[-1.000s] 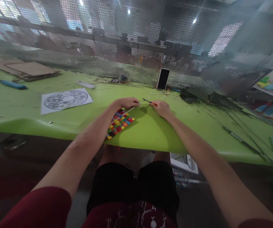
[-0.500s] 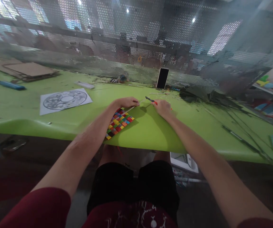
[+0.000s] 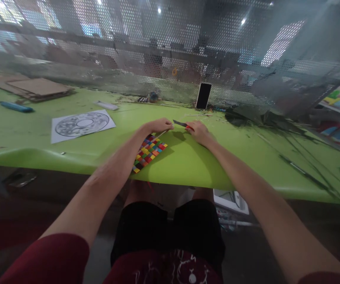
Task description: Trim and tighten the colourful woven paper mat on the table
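My left hand (image 3: 160, 125) is closed in a pinch on a thin pale strip (image 3: 164, 133), which slants down past my wrist. Beneath that forearm lies a colourful checkered woven piece (image 3: 150, 154), partly hidden by the arm. In my right hand (image 3: 198, 131) is a knife (image 3: 180, 123) with a red handle and a dark blade. Its blade points left, and the tip is close to my left fingertips. Whether the blade touches the strip is too small to tell.
The green table (image 3: 187, 165) ends near my lap. A printed sheet (image 3: 84, 123), cardboard (image 3: 40, 85) and a blue cutter (image 3: 16, 107) lie left. A phone (image 3: 203, 96) leans against the mesh screen behind. Dark leaves (image 3: 247, 116) and a long dark tool (image 3: 303, 172) lie right.
My right hand has moved left with the knife, bringing the blade up to my left fingertips. My left hand has stayed nearly in place, still pinching the strip.
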`<act>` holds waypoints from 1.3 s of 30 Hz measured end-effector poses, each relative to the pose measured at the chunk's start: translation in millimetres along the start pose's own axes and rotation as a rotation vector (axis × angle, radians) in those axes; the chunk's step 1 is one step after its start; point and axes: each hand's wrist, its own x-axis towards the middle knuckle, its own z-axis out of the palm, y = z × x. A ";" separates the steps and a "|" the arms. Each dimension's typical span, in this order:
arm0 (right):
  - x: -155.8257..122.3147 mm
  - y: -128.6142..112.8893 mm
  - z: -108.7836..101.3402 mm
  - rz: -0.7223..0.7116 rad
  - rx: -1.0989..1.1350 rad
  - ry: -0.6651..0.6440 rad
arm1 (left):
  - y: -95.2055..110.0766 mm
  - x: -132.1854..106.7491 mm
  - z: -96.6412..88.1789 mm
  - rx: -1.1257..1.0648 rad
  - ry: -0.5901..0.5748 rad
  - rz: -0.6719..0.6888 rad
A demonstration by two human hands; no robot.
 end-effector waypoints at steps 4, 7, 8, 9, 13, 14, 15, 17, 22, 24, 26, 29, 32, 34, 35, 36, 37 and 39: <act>-1.4 -2.2 -3.2 -0.007 0.021 -0.029 | -1.3 0.1 0.3 0.016 0.002 -0.003; -2.0 -3.4 -5.0 -0.030 0.039 -0.035 | -1.1 0.4 0.3 0.020 -0.010 -0.014; -2.1 -3.3 -5.2 -0.039 0.044 -0.029 | -0.6 0.3 0.2 0.021 -0.017 -0.017; -2.2 -3.1 -5.3 -0.043 0.048 -0.023 | -0.2 0.1 0.1 0.023 -0.023 -0.016; -2.0 -1.8 -5.6 -0.035 0.045 -0.012 | 0.1 0.1 -0.4 0.011 -0.055 -0.015; -2.0 -1.9 -6.0 -0.035 0.043 -0.013 | -0.5 0.5 -0.5 0.003 -0.067 -0.011; -2.1 -2.1 -6.6 -0.036 0.044 -0.016 | -1.2 1.0 -0.6 -0.003 -0.075 -0.003; -2.4 -3.2 -8.2 -0.040 0.050 -0.021 | -3.1 2.1 -0.8 -0.005 -0.079 0.026; -3.6 -5.6 -11.4 0.007 0.039 -0.023 | -4.2 2.7 -0.8 -0.010 -0.075 0.054; -3.9 -5.6 -11.7 0.037 0.034 -0.034 | -2.8 1.9 -0.6 -0.015 -0.082 0.042; -4.0 -5.0 -11.1 0.047 0.037 -0.038 | -1.5 1.0 -0.2 -0.011 -0.089 0.041; -3.9 -3.5 -8.3 0.070 0.034 -0.016 | -1.2 0.6 0.3 -0.010 -0.090 0.052; -3.4 -1.5 -4.5 0.147 0.001 0.005 | -3.7 2.0 0.4 -0.019 -0.092 0.066; -2.6 0.2 -2.6 0.192 -0.025 0.010 | -5.8 3.3 0.3 -0.014 -0.096 0.077; -2.1 1.0 -2.0 0.206 -0.034 0.014 | -6.6 3.8 0.2 -0.011 -0.095 0.082; -1.7 1.7 -1.6 0.214 -0.039 0.020 | -7.1 4.0 0.2 -0.011 -0.093 0.086; -1.3 2.1 -1.5 0.213 -0.039 0.027 | -7.0 4.0 0.2 -0.014 -0.088 0.088; -0.6 2.2 -1.6 0.167 -0.018 0.041 | -5.6 3.1 0.2 -0.022 -0.085 0.084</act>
